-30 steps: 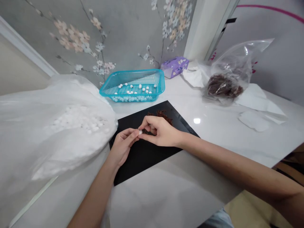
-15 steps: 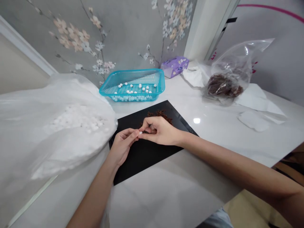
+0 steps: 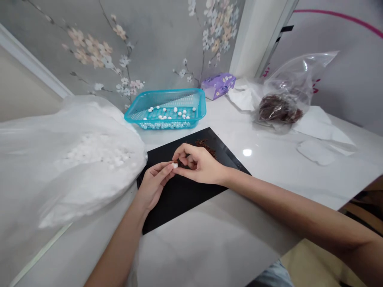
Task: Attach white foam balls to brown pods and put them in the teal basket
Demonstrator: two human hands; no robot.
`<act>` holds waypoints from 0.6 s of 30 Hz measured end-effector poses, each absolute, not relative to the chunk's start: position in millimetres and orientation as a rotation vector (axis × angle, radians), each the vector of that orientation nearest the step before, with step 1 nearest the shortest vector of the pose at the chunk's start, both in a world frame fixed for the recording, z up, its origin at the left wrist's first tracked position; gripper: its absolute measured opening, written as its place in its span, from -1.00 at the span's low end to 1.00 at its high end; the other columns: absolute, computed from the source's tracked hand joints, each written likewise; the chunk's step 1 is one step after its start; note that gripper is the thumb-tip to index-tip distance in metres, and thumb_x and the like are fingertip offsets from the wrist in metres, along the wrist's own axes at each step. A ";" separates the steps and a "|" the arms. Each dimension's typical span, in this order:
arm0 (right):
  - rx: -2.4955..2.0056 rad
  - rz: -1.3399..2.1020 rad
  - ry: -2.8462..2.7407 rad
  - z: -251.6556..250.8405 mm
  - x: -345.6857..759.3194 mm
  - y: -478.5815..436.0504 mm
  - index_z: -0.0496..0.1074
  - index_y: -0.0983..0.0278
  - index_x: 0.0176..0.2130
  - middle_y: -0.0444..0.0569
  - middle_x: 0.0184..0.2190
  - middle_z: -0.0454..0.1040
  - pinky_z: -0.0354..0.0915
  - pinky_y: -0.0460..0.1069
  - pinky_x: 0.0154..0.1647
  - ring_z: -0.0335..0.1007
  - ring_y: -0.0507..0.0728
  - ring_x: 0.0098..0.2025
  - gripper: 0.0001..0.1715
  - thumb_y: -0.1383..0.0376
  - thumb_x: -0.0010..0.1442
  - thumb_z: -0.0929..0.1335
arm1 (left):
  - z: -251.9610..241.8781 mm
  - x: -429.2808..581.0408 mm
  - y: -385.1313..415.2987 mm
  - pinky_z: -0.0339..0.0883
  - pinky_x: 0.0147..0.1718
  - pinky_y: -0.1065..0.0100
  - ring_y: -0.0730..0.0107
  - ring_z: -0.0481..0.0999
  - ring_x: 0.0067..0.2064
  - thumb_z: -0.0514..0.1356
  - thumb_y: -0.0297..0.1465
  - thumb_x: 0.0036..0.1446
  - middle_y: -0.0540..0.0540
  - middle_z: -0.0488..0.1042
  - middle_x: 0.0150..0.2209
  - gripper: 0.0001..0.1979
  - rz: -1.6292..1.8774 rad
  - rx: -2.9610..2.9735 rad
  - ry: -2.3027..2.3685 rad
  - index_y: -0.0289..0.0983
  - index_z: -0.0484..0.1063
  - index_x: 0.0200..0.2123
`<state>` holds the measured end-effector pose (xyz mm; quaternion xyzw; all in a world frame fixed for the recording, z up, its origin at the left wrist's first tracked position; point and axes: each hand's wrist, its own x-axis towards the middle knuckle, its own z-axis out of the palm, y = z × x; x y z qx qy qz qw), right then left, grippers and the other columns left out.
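Note:
My left hand (image 3: 154, 185) pinches a small white ball (image 3: 174, 165) between thumb and fingertips above a black mat (image 3: 185, 195). My right hand (image 3: 199, 164) meets it from the right, its fingers curled and pinched against the same ball. Just beyond the right hand, a small heap of dark reddish-brown shreds (image 3: 206, 145) lies on the mat. Behind the mat stands a turquoise plastic basket (image 3: 197, 113) with several white balls scattered inside.
A large white plastic bag (image 3: 60, 167) holding many white balls bulges at the left, touching the mat's corner. At the back right lie a clear bag (image 3: 281, 105) of brown shreds, white paper sheets (image 3: 317, 151) and a purple tissue box (image 3: 218, 84). The table edge runs near right.
Both hands stay together over the mat, with small finger movements around the white ball. The view has shifted slightly.

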<state>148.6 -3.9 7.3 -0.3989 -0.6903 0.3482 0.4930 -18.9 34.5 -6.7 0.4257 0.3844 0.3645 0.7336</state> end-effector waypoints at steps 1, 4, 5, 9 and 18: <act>-0.977 0.833 -1.668 7.1 148.8 -3.8 0.25 0.30 -0.27 -0.26 -0.51 0.09 -0.03 -0.20 -0.68 -0.03 -0.18 -0.66 -0.80 0.32 0.07 0.34 | -6.4 -18.7 34.5 0.33 -0.32 0.58 0.59 0.48 -0.41 0.38 -0.37 -0.20 0.01 0.57 -0.46 -0.83 0.801 0.926 0.853 -0.26 0.58 -0.44; -0.995 0.776 -1.676 6.8 150.0 -2.8 0.26 0.30 -0.29 -0.27 -0.53 0.09 -0.03 -0.20 -0.67 -0.03 -0.17 -0.65 -0.81 0.32 0.06 0.35 | -5.8 -18.5 34.6 0.34 -0.32 0.58 0.57 0.49 -0.39 0.39 -0.39 -0.22 -0.01 0.58 -0.44 -0.81 0.793 0.906 0.869 -0.27 0.58 -0.41; -0.999 0.750 -1.687 6.8 150.6 -2.5 0.28 0.30 -0.30 -0.27 -0.53 0.09 -0.02 -0.19 -0.66 -0.04 -0.16 -0.65 -0.83 0.31 0.06 0.35 | -5.7 -18.5 34.7 0.34 -0.32 0.58 0.58 0.49 -0.39 0.39 -0.40 -0.22 0.00 0.58 -0.44 -0.80 0.793 0.902 0.868 -0.26 0.58 -0.41; -1.004 0.632 -1.747 7.4 152.1 -1.6 0.33 0.31 -0.35 -0.23 -0.53 0.11 0.03 -0.17 -0.60 -0.01 -0.12 -0.59 -0.88 0.32 0.06 0.36 | -5.3 -18.5 35.0 0.33 -0.33 0.59 0.61 0.48 -0.41 0.39 -0.40 -0.22 0.03 0.57 -0.45 -0.83 0.794 0.904 0.865 -0.26 0.57 -0.44; -0.989 0.692 -1.766 6.3 151.8 -2.8 0.29 0.31 -0.43 -0.25 -0.59 0.10 0.04 -0.16 -0.56 0.01 -0.10 -0.57 -0.88 0.33 0.06 0.35 | -6.0 -21.2 33.5 0.33 -0.30 0.50 0.53 0.49 -0.39 0.38 -0.39 -0.21 -0.02 0.58 -0.45 -0.87 0.792 0.988 0.899 -0.25 0.57 -0.48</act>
